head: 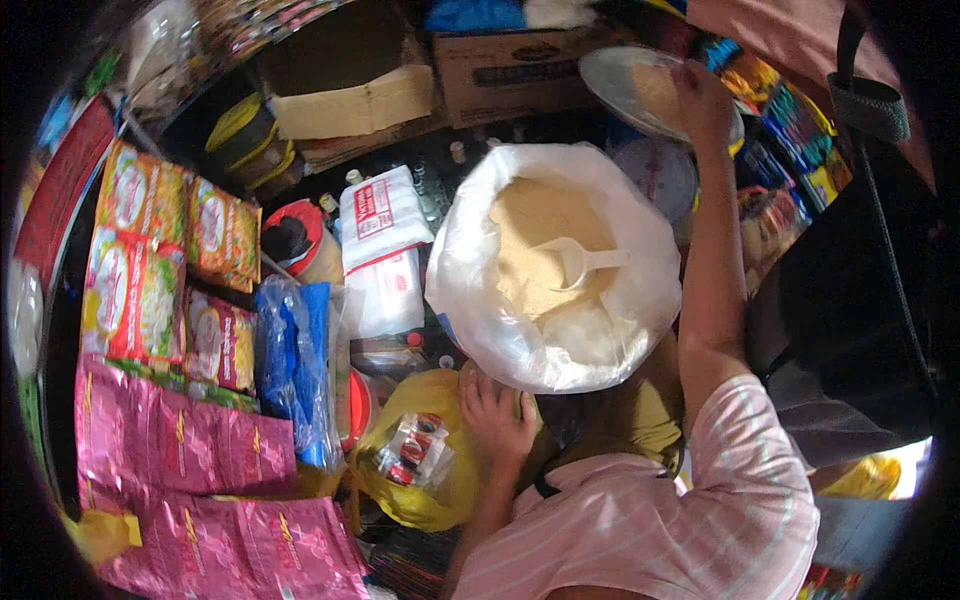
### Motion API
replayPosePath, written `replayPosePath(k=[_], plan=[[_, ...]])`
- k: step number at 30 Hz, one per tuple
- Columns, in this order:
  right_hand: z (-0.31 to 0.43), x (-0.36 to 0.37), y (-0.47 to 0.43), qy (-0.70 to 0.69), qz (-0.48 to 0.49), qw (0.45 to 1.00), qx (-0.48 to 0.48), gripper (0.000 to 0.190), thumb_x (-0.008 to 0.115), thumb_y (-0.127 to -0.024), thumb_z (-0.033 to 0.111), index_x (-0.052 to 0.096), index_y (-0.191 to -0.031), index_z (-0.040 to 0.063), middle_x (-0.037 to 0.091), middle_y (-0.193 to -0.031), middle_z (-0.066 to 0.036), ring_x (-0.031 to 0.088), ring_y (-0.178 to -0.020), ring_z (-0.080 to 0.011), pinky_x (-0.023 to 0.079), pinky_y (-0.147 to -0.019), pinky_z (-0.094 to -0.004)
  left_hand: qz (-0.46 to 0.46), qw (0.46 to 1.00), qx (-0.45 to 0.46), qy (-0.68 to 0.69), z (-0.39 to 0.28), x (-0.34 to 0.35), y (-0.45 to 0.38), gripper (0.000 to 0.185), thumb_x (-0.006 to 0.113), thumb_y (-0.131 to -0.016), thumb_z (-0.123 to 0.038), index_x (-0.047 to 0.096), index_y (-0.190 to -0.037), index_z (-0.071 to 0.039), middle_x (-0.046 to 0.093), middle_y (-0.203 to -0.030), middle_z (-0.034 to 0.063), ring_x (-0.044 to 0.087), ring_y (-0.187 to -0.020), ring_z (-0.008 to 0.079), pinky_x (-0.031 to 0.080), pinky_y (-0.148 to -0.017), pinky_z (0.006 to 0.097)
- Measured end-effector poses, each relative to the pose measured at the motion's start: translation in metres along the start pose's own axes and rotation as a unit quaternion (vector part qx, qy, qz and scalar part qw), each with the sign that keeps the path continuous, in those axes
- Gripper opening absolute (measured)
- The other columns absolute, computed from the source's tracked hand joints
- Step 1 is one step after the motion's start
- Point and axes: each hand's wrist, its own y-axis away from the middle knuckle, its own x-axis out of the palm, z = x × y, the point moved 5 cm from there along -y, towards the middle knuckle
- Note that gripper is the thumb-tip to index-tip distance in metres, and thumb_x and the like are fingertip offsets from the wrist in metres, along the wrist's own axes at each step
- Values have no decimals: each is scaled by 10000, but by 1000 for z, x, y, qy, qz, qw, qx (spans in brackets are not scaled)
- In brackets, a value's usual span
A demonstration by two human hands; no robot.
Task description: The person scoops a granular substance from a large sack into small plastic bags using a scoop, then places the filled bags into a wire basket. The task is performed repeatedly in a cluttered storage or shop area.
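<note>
A large white plastic sack [645, 300] stands rolled open before me, full of fine light-brown sugar [551, 210], with a white plastic scoop [574, 262] resting in it. My left hand [499, 412] lies at the near edge of the sack, by a yellow plastic bag [420, 502] that holds small packets; its palm is hidden. My right hand [701, 101] is at the right side of a round metal pan [611, 75] that holds some of the same brown stuff. The pan sits on top of a round-faced scale [652, 169]. The right fingers are blurred against the pan.
Hanging sachets of sandwich spread [135, 292] and pink packets [187, 450] crowd the left. White printed packs [382, 217], a blue plastic roll [300, 367] and a red-rimmed tub [319, 251] stand left of the sack. Cardboard boxes [517, 79] line the back. A dark bag [847, 315] hangs at the right.
</note>
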Motion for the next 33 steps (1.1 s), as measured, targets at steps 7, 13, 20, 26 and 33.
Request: replayPosePath(k=[7, 13, 20, 26, 33], plan=[[117, -79, 61, -237, 26, 970, 40, 282, 637, -854, 247, 595, -734, -5, 567, -644, -33, 517, -610, -113, 417, -577, -269, -186, 948, -73, 249, 4, -45, -33, 275, 639, -758, -1, 594, -1029, -6, 568, -1094, 156, 549, -1029, 310, 431, -896, 383], [162, -84, 134, -400, 276, 864, 128, 310, 616, -872, 181, 547, -622, 11, 498, -562, 31, 405, -481, -27, 308, -447, -189, 173, 721, -132, 657, -56, -17, -112, 668, 736, -775, -206, 377, -1311, -33, 563, -1158, 118, 565, -1050, 243, 463, -892, 351], [111, 20, 161, -323, 429, 826, 172, 329, 596, -861, 214, 559, -596, 22, 467, -493, 23, 411, -437, -57, 339, -424, -254, 307, 368, -292, 828, -89, 67, -75, 441, 638, -862, -312, 499, -1199, -64, 605, -1089, 85, 609, -975, 199, 524, -779, 318], [102, -24, 145, -301, 419, 845, 142, 366, 593, -877, 258, 547, -606, 16, 449, -505, 20, 388, -474, -59, 292, -454, -248, 359, 452, -265, 772, -89, 57, -73, 467, 673, -838, -275, 492, -1210, -61, 614, -1083, 78, 623, -937, 183, 529, -731, 305], [129, -94, 153, -413, 393, 819, 58, 242, 548, -902, 159, 521, -706, 18, 451, -636, 18, 404, -598, -60, 328, -532, -226, 192, 897, 25, 397, -29, -9, -119, 659, 838, -604, -292, 530, -1100, 15, 611, -1024, 150, 581, -959, 227, 457, -866, 354]])
